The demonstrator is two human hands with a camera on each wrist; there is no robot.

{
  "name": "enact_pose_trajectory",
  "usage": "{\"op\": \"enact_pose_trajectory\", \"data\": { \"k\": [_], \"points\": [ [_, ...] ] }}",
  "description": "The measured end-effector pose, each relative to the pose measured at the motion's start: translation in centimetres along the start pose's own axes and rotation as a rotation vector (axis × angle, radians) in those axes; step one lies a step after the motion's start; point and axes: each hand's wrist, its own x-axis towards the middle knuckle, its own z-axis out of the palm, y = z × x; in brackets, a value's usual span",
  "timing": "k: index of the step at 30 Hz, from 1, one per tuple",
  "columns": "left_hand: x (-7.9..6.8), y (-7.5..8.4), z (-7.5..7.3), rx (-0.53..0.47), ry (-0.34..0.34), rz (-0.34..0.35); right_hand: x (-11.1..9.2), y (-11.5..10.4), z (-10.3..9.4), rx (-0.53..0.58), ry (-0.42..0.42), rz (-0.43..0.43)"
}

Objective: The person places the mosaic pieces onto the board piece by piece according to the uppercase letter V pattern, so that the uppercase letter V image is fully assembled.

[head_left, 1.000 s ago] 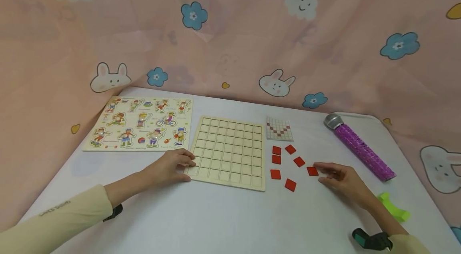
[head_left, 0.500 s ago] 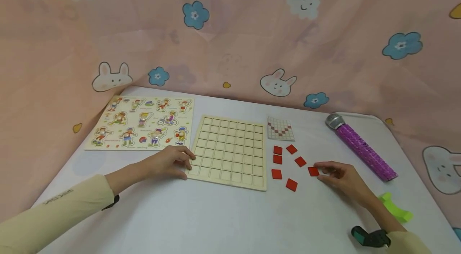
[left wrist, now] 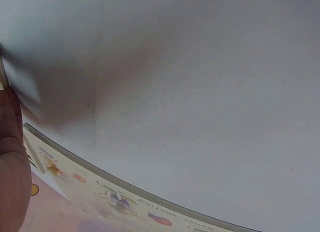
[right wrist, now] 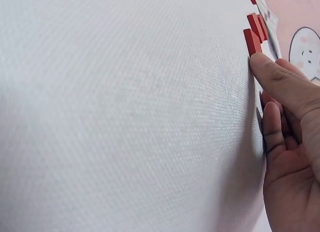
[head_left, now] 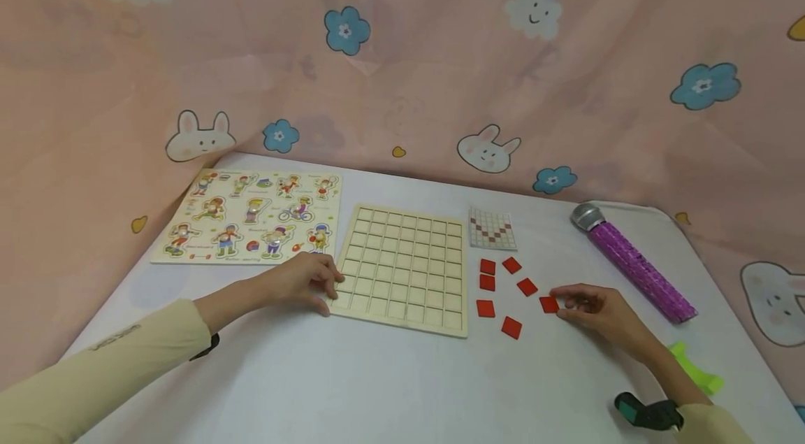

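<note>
A pale wooden grid board (head_left: 402, 266) lies flat in the middle of the table in the head view. My left hand (head_left: 308, 280) holds its lower left edge, bent fingertips at the side and thumb near the corner. To the right of the board, my right hand (head_left: 597, 311) pinches a red square tile (head_left: 549, 305) between thumb and forefinger, low at the tabletop. Several other red tiles (head_left: 511, 327) lie loose between that hand and the board. In the right wrist view the thumb (right wrist: 275, 77) meets a red tile (right wrist: 252, 41). The left wrist view shows little of the left hand (left wrist: 11, 167).
A small pattern card (head_left: 493, 228) lies above the tiles. A sports picture puzzle (head_left: 251, 217) sits at the back left. To the right are a purple glittery microphone (head_left: 635, 263) and a bright green curved piece (head_left: 697, 370), partly behind the forearm. A pink printed cloth (head_left: 402, 66) hangs behind.
The head view has shifted slightly. Both hands stay almost where they were, the left at the board's edge and the right at the red tile; the board and loose tiles have not visibly moved.
</note>
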Motion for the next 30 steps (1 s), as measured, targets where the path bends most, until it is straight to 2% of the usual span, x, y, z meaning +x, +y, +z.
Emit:
{"op": "enact_pose_trajectory", "data": {
  "k": [8,17,24,30],
  "points": [
    [0.1,0.4,-0.1,-0.011,-0.02,-0.058,-0.2,-0.1,-0.1,0.005,0.028,-0.022],
    [0.2,0.7,-0.1,0.001,-0.021,-0.045,-0.4,0.0,-0.1,0.124,0.047,0.01],
    [0.2,0.7,-0.1,0.002,-0.032,-0.054,-0.5,-0.7,0.3,0.069,0.127,0.021],
    [0.3,1.0,-0.1,0.003,-0.04,-0.074,-0.4,-1.3,0.7,0.089,0.169,0.056]
  ]
}}
